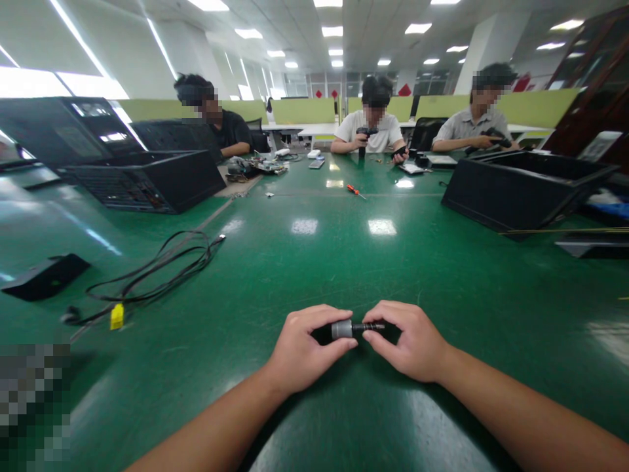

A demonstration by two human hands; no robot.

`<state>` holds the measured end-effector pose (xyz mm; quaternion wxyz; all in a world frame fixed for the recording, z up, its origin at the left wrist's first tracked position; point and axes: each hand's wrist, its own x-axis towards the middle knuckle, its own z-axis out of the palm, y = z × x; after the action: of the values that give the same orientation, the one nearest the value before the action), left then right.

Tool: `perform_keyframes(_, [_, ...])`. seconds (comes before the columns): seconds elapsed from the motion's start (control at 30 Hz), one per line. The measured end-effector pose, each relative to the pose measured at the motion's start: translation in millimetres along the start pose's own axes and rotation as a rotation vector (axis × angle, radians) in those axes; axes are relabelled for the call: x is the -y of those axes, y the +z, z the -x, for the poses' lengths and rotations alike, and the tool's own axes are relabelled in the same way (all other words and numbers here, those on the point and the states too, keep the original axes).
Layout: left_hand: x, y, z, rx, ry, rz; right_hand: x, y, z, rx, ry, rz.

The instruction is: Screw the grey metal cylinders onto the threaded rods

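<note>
A small grey cylinder (341,329) with a thin dark threaded shaft (373,326) lies sideways between my hands, low over the green table (275,262). My left hand (304,344) has its thumb and fingers closed round the grey cylinder. From the right, my right hand (417,337) pinches the shaft between thumb and fingertips, near where it leaves the cylinder. The shaft's tip points to the right, inside the curve of my right hand.
Looped black cables (162,275) with a yellow tag lie left, near a black box (46,275). An orange screwdriver (354,190) lies ahead. Black computer cases (157,180) stand on both sides. Three people sit across the table, one holding a dark tool.
</note>
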<state>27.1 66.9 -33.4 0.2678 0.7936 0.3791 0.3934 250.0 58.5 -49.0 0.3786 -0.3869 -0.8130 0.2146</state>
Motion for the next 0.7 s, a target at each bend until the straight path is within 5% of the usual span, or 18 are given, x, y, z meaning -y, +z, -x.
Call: perform_keyframes(0.7, [-3.2, -1.5, -2.4, 0.005, -0.056, -0.018, 1.5, -1.3, -1.1, 0.001, 0.037, -0.007])
